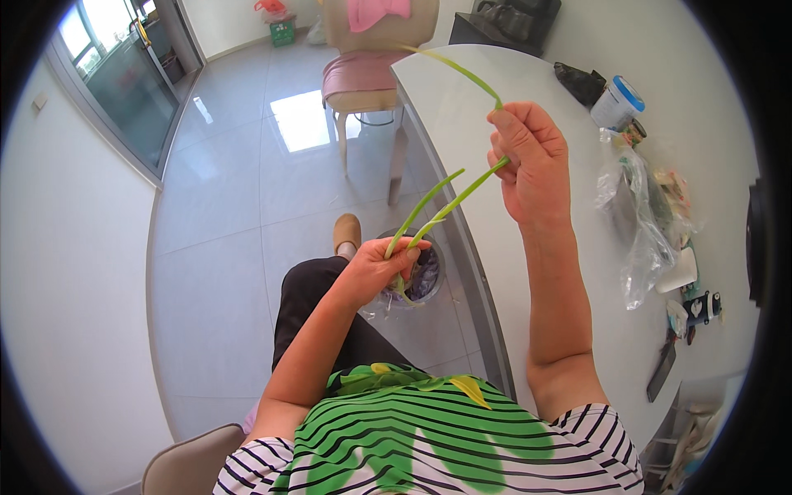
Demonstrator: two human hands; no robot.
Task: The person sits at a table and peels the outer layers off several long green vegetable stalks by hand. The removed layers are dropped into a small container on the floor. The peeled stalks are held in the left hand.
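Note:
A green onion [458, 199] stretches between my two hands, its long green leaf passing up through the fingers of my right hand [526, 151]. Beyond those fingers a thinner, yellowing leaf tip [461, 70] curves to the upper left. My left hand [385, 263] grips the pale lower stalk, over the rim of a lined waste bin [438, 284]. A second green leaf [427, 198] rises from the left hand with its end free. Below the fingers, a thin strand [408, 301] dangles over the bin. My right hand is raised above the white table.
The white table [476, 130] runs along my right. Along its wall side are a black bag [580, 83], a blue-lidded tub [619, 104], clear plastic bags [643, 247], a dark bottle [702, 308] and a phone [662, 373]. A chair [365, 83] stands ahead, near a glass door [133, 93].

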